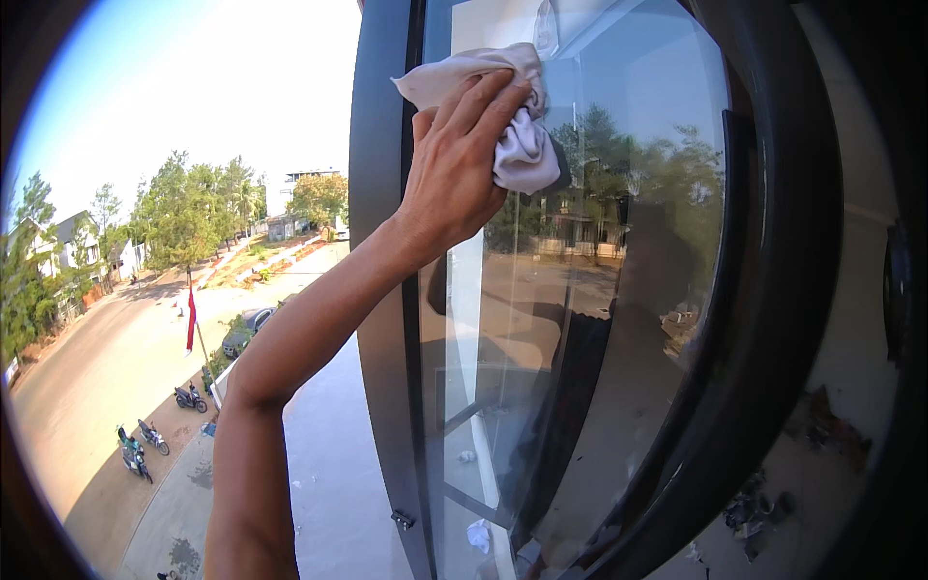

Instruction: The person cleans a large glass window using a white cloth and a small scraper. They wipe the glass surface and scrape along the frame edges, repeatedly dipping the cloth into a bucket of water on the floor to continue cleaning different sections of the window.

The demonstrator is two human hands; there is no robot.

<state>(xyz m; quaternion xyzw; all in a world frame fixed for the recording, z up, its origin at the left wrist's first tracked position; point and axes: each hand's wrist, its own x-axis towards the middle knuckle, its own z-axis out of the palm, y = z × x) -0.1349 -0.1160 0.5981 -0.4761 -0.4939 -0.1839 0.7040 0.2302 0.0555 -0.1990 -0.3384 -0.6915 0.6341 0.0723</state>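
My left hand reaches up from the lower left, its back facing me. Its fingers press a bunched whitish cloth against the upper part of a window pane. One loose corner of the cloth sticks out to the left over the dark window frame; a thicker fold bulges at the right side of the hand. The thumb is hidden. Trees, a building and a dark silhouette show as reflections in the glass. My right hand is out of view.
Dark frame bars curve along the right. A small metal fitting sits low on the left frame. Beneath my arm is a pale ledge. Far below are a road, parked motorcycles and a red-and-white flag. Objects lie in shade at lower right.
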